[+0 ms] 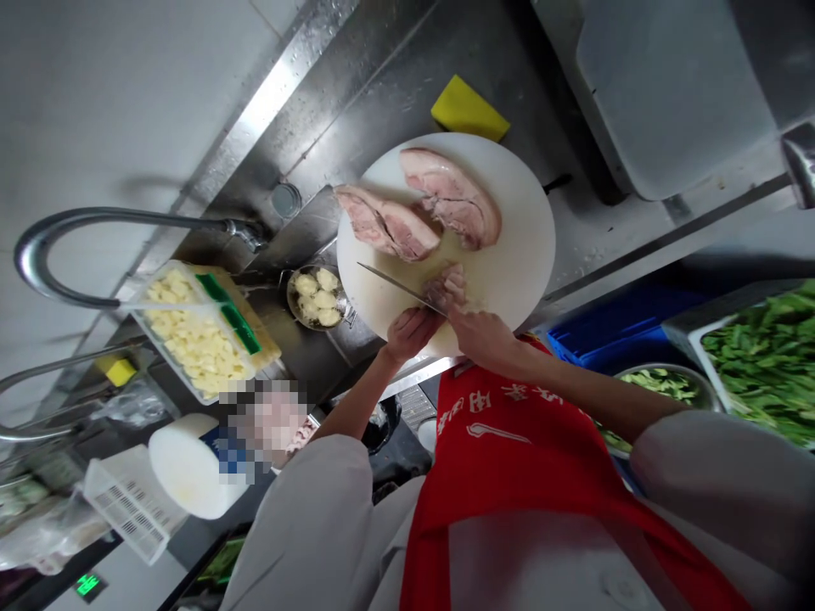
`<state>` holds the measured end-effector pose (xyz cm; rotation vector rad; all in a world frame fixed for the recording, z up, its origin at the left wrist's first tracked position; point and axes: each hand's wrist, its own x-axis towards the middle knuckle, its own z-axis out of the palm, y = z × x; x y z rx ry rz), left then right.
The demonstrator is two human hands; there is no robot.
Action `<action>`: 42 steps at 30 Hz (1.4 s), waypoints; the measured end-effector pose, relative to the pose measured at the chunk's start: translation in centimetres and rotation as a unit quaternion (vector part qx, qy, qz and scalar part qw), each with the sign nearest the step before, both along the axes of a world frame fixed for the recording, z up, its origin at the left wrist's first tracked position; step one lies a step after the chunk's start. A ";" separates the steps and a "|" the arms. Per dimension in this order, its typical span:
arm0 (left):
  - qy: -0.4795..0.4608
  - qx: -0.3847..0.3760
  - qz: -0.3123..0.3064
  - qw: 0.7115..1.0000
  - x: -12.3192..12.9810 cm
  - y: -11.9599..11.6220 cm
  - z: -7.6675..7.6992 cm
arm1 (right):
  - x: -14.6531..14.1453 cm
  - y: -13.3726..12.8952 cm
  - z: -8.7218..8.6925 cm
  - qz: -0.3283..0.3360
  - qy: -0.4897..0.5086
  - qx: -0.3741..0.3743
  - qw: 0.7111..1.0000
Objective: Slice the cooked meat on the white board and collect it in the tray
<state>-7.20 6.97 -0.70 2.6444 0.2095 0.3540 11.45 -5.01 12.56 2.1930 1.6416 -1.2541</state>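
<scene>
A round white cutting board (531,246) lies on the steel counter. On it rest two large slabs of pale pork, one slab (388,225) at the left and another slab (455,195) farther back. Closer in is a small heap of cut pork (449,287). My right hand (487,339) grips a kitchen knife (398,286) by its handle, which the fingers hide. Its blade points left across the board, along the near side of the heap. Right by the blade, the curled fingers of my left hand (413,333) press on a piece of pork, mostly hidden beneath them.
A yellow sponge block (471,109) lies behind the board. To the left are a pan of peeled potatoes (318,297), a tub of pale chunks (191,331) and a curved faucet (127,216). Leafy greens (770,356) fill a crate at the right. Another person stands at lower left.
</scene>
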 end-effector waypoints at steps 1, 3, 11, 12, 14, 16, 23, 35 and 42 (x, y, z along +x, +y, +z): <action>-0.007 0.006 0.009 1.000 0.0 -0.1 0.0 | 0.0 1.1 -0.3 -0.006 -0.005 0.019 1.000; -0.018 0.014 0.023 0.999 -0.1 -0.2 0.0 | 0.0 1.8 -0.3 -0.011 -0.009 0.036 0.999; -0.020 0.026 0.012 0.999 0.3 -0.3 0.4 | 0.1 -6.8 3.5 0.024 0.009 -0.060 0.998; -0.023 0.028 0.012 0.999 0.3 -0.3 0.5 | 0.1 -7.5 3.6 0.024 0.008 -0.072 0.997; -0.019 0.022 0.008 1.000 0.4 -0.3 0.6 | 0.0 -7.5 3.6 0.020 0.006 -0.085 0.996; -0.006 0.012 0.008 1.000 0.3 -0.3 0.6 | -0.2 -6.2 3.3 0.015 0.009 -0.076 0.997; 0.006 -0.014 0.006 1.000 0.2 -0.2 0.4 | 0.0 -7.1 3.5 0.013 0.012 -0.088 0.996; -0.033 0.048 0.024 0.998 0.0 -0.3 0.0 | -0.2 0.7 0.6 0.000 0.003 0.008 1.000; -0.016 0.043 -0.006 0.999 0.1 -0.2 0.4 | -0.1 -6.9 3.5 0.024 0.019 -0.076 0.997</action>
